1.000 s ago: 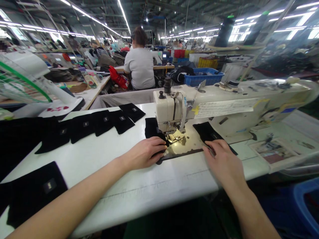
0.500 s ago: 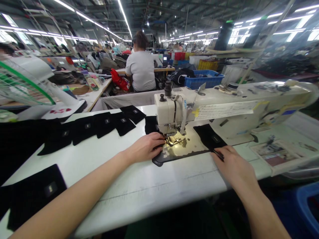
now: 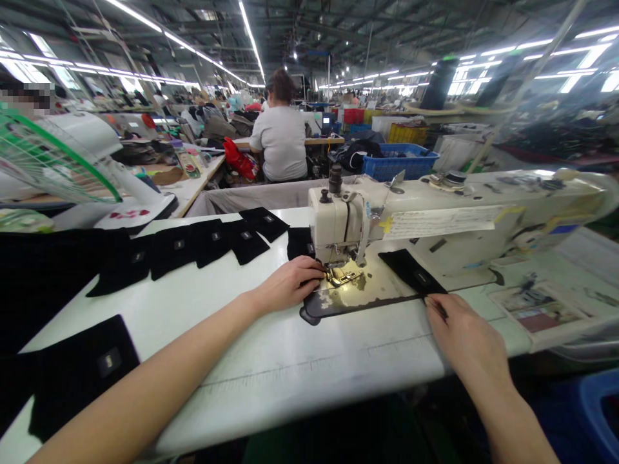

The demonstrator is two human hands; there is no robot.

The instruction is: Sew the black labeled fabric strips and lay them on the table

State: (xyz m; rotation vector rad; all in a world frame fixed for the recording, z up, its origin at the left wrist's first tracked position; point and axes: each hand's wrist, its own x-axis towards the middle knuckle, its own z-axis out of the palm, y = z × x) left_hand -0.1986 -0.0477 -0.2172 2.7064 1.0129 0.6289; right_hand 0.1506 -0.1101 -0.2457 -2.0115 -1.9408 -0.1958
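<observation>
The sewing machine [image 3: 338, 225] stands on the pale table, its metal presser foot [image 3: 344, 277] lit by a lamp. My left hand [image 3: 290, 282] lies just left of that foot, fingers curled together at the needle area; what they hold, if anything, is hidden. To the right, my right hand [image 3: 464, 325] grips the near corner of a black fabric piece [image 3: 409, 269] between thumb and fingers. This piece bears a small dark label and lies slantwise over the machine bed [image 3: 374, 293]. Something dark shows inside the right hand's grip, too small to name.
Several black labelled pieces [image 3: 210, 241] lie in an overlapping row at the back left. Another black labelled piece [image 3: 82, 367] is by my left forearm. A fan [image 3: 72, 154] stands far left. Beyond the table are a seated person [image 3: 280, 138] and a blue crate [image 3: 401, 161].
The fabric piece in my right hand has turned and looks narrower, its near end shifted slightly right with the hand. My left hand stays by the presser foot. The whole view has shifted a little.
</observation>
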